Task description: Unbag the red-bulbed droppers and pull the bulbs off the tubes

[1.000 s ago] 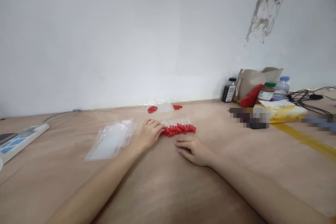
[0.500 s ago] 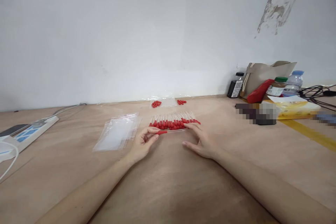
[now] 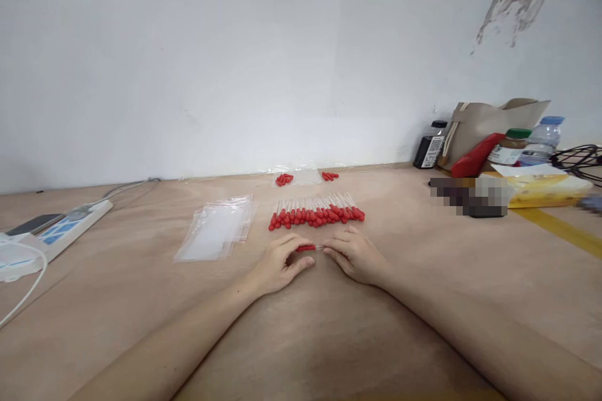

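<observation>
A thin pale stick with a red end (image 3: 307,248) lies crosswise between my hands, low over the table. My left hand (image 3: 282,263) is closed loosely around the red end, thumb slightly apart below it. At the pale shaft, my right hand (image 3: 356,255) pinches with thumb and fingertips, which hide the shaft's far end. Just beyond both hands, a row of red-ended sticks (image 3: 315,215) lies side by side, red ends toward me and pale shafts pointing to the wall. Farther back are two small groups of red pieces, one on the left (image 3: 284,180) and one on the right (image 3: 330,176).
Clear plastic bags (image 3: 214,232) lie left of the row. A power strip (image 3: 78,229) with cables and a phone (image 3: 37,223) sits far left. At right stand a dark bottle (image 3: 430,145), a grey bag (image 3: 493,125), a green-capped jar (image 3: 512,149) and a yellow pack (image 3: 545,188).
My left hand has moved right and toward me with the stick's red end. My right hand has drawn back from the row, and its fingers have closed on the pale shaft.
</observation>
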Demonstrator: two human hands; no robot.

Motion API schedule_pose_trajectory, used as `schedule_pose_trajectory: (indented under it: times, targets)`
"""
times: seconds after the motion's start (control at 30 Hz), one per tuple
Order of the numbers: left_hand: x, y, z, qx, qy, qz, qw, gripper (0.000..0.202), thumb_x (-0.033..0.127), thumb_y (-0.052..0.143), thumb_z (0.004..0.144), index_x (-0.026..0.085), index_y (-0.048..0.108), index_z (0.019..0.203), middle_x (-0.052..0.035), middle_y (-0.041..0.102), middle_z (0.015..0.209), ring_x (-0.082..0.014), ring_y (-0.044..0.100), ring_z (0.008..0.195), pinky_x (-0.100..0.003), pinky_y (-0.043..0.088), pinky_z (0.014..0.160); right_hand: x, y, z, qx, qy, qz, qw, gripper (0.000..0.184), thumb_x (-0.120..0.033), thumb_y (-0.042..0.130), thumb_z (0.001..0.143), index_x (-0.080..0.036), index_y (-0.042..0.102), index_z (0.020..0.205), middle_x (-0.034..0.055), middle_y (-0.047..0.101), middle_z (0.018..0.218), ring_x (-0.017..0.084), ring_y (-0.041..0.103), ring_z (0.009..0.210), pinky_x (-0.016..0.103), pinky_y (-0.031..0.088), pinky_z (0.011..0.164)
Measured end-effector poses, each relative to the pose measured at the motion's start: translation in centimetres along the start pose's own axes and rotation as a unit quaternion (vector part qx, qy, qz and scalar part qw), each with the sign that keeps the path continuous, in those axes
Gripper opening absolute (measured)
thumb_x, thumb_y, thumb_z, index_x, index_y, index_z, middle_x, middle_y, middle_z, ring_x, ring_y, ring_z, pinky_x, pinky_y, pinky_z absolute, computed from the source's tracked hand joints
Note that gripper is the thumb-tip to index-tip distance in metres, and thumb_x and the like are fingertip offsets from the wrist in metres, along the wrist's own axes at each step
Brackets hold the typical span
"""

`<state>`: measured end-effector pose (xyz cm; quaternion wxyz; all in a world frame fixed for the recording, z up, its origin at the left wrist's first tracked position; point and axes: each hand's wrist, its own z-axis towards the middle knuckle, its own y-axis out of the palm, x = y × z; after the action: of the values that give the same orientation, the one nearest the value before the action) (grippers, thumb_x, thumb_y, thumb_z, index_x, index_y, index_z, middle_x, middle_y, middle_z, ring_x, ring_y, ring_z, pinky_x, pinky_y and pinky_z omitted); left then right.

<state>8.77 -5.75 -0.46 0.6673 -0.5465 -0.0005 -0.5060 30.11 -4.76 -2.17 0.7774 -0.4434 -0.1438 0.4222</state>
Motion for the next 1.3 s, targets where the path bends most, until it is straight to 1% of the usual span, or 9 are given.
schedule_pose_trajectory:
  times: [0.1, 0.2, 0.6, 0.87, 0.97, 1.03, 1.17, 1.23, 1.3]
  targets:
    - [-0.2, 0.3, 0.3, 0.000, -0.018, 0.034, 0.999, 0.021, 0.032, 0.047, 0.083, 0.020, 0.063, 0.091, -0.0030, 0.062, 0.080, -0.0137, 0.055, 0.073, -0.026, 0.042, 0.069, -0.1, -0.1, 0.0, 0.002, -0.016, -0.022, 1.000, 0.026, -0.025, 0.039, 0.087, -0.017, 0.063, 0.078, 0.0028, 0.059, 0.066, 0.011, 0.048, 0.062, 0.027, 0.025, 0.062]
    - [-0.6, 0.4, 0.5, -0.007, -0.050, 0.027, 0.998, 0.019, 0.031, 0.050, 0.082, 0.019, 0.064, 0.082, -0.0023, 0.063, 0.077, -0.0138, 0.056, 0.071, -0.025, 0.042, 0.067, -0.2, -0.1, -0.1, 0.000, -0.020, -0.046, 0.999, 0.029, -0.025, 0.040, 0.087, -0.017, 0.061, 0.069, 0.0017, 0.055, 0.060, 0.011, 0.045, 0.059, 0.027, 0.022, 0.061]
    - [-0.4, 0.1, 0.1, -0.009, -0.040, 0.020, 0.999, 0.018, 0.027, 0.047, 0.083, 0.017, 0.058, 0.072, -0.0022, 0.059, 0.072, -0.0140, 0.053, 0.068, -0.025, 0.040, 0.063, -0.1, -0.3, -0.4, -0.014, -0.025, -0.026, 0.999, 0.029, -0.026, 0.038, 0.087, -0.017, 0.059, 0.071, 0.0016, 0.054, 0.061, 0.012, 0.045, 0.061, 0.027, 0.022, 0.060]
    - [-0.4, 0.0, -0.1, -0.008, -0.050, 0.011, 0.999, 0.020, 0.026, 0.045, 0.083, 0.016, 0.059, 0.073, -0.0027, 0.059, 0.071, -0.0137, 0.053, 0.067, -0.025, 0.040, 0.063, 0.1, -0.1, -0.6, -0.007, -0.027, -0.011, 1.000, 0.029, -0.026, 0.038, 0.087, -0.017, 0.059, 0.070, 0.0021, 0.055, 0.061, 0.012, 0.046, 0.061, 0.027, 0.026, 0.061]
    - [-0.9, 0.0, -0.3, 0.020, -0.072, -0.001, 0.997, 0.020, 0.028, 0.046, 0.083, 0.016, 0.059, 0.073, -0.0023, 0.059, 0.071, -0.0134, 0.052, 0.066, -0.025, 0.040, 0.061, 0.6, -0.3, -1.1, 0.012, -0.001, 0.011, 1.000, 0.029, -0.027, 0.038, 0.087, -0.018, 0.060, 0.070, 0.0023, 0.055, 0.060, 0.012, 0.048, 0.062, 0.027, 0.030, 0.062]
    - [-1.5, -0.1, -0.4, 0.061, -0.096, -0.003, 0.994, 0.021, 0.031, 0.046, 0.082, 0.016, 0.058, 0.073, -0.0015, 0.059, 0.069, -0.0128, 0.051, 0.063, -0.024, 0.039, 0.058, 1.1, -0.6, -1.6, 0.034, 0.054, 0.048, 0.997, 0.030, -0.028, 0.037, 0.087, -0.018, 0.061, 0.071, 0.0021, 0.055, 0.059, 0.013, 0.049, 0.059, 0.026, 0.034, 0.060]
    - [-2.5, -0.3, -0.4, 0.137, -0.124, 0.015, 0.983, 0.022, 0.034, 0.046, 0.082, 0.018, 0.061, 0.082, -0.0026, 0.060, 0.078, -0.0134, 0.053, 0.067, -0.024, 0.040, 0.058, 1.7, -0.8, -1.9, 0.102, 0.167, 0.111, 0.974, 0.024, -0.031, 0.039, 0.086, -0.020, 0.060, 0.091, 0.0021, 0.061, 0.069, 0.013, 0.053, 0.058, 0.024, 0.039, 0.054]
    - [-2.8, -0.5, -0.3, 0.167, -0.128, 0.043, 0.977, 0.021, 0.033, 0.047, 0.081, 0.019, 0.062, 0.088, -0.0042, 0.059, 0.086, -0.0148, 0.054, 0.073, -0.024, 0.042, 0.057, 1.8, -0.7, -1.8, 0.113, 0.180, 0.106, 0.971, 0.021, -0.029, 0.040, 0.085, -0.020, 0.057, 0.092, 0.0024, 0.061, 0.071, 0.013, 0.054, 0.059, 0.024, 0.040, 0.054]
    - [-2.9, -0.8, -0.3, 0.179, -0.132, 0.073, 0.972, 0.022, 0.030, 0.047, 0.081, 0.020, 0.062, 0.092, -0.0048, 0.055, 0.089, -0.0151, 0.054, 0.075, -0.024, 0.043, 0.055, 1.7, -0.6, -1.7, 0.104, 0.180, 0.068, 0.976, 0.017, -0.026, 0.039, 0.084, -0.019, 0.054, 0.085, 0.0020, 0.059, 0.068, 0.012, 0.052, 0.056, 0.023, 0.038, 0.052]
